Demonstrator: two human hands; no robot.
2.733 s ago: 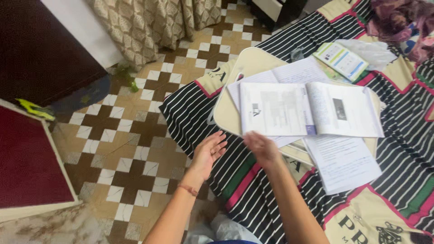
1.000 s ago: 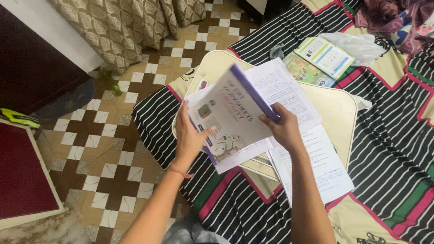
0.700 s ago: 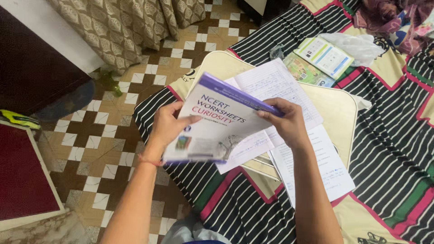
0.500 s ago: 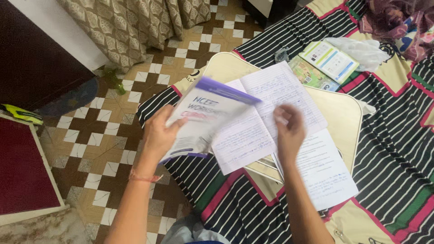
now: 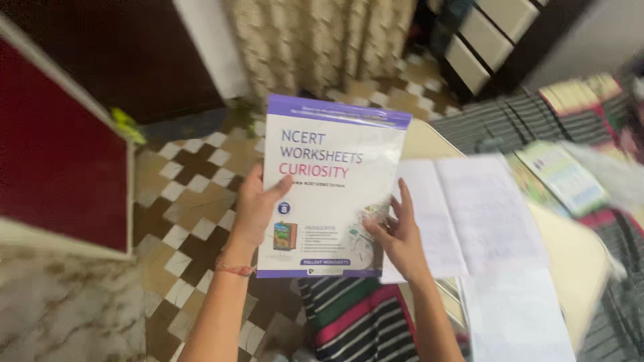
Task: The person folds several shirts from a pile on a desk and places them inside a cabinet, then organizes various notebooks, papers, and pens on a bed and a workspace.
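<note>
Head view puts my left hand (image 5: 258, 208) on the left edge of a workbook (image 5: 329, 191), fingers curled behind it and the thumb pressed flat on the white front cover, so that hand is clamped on the book. I see a thin red thread bracelet (image 5: 235, 268) at that wrist. My right hand (image 5: 396, 234) meets the book's lower right corner with the fingers spread and fairly straight, the fingertips (image 5: 373, 231) laid against the cover; I cannot tell whether it grips the edge or only steadies it. I have the workbook upright, raised toward the camera, its purple band at the top and cover facing me. It hangs above the floor and the near edge of the bed. Just to the right, an open notebook (image 5: 469, 214) lies on a cream lap table (image 5: 570, 255), with a loose white sheet (image 5: 516, 315) below it. Under these is a striped bedsheet (image 5: 355, 322). Beyond lie a patterned tile floor (image 5: 194, 194), a beige curtain (image 5: 315, 40) and a dark red panel (image 5: 54, 161) at left. The right side is blurred.
</note>
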